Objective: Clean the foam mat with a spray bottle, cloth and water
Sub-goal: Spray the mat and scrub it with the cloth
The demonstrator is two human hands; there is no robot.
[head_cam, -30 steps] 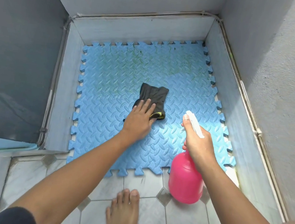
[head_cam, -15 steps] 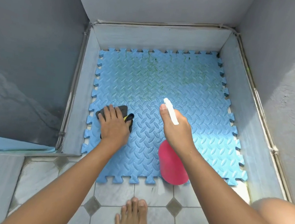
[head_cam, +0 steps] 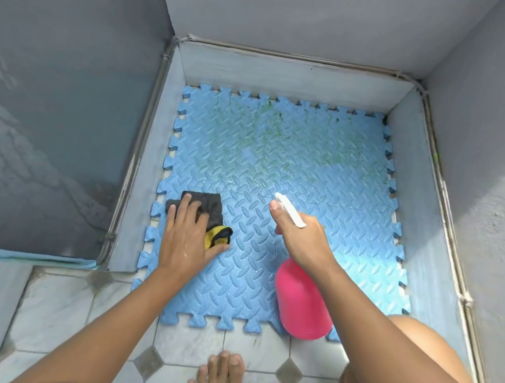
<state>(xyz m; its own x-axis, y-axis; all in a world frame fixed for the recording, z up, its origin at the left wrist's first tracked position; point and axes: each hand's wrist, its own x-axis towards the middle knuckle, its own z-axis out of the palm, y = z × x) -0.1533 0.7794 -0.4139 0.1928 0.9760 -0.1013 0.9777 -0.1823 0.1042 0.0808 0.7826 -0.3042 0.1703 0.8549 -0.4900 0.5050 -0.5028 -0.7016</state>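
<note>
Cloth [head_cam: 203, 209] slid left under flat left hand [head_cam: 187, 240].

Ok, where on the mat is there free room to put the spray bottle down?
Bare mat lies between the cloth and the spray bottle, and across the stained far half of the foam mat. The near-left corner is taken by the left hand.

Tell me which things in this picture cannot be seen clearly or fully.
- Head view: part of the cloth, under the left hand.
- Spray bottle trigger and neck, wrapped by the right hand.
- Bottle's liquid level: opaque pink body.
- Foot, cut by the bottom edge.
</note>
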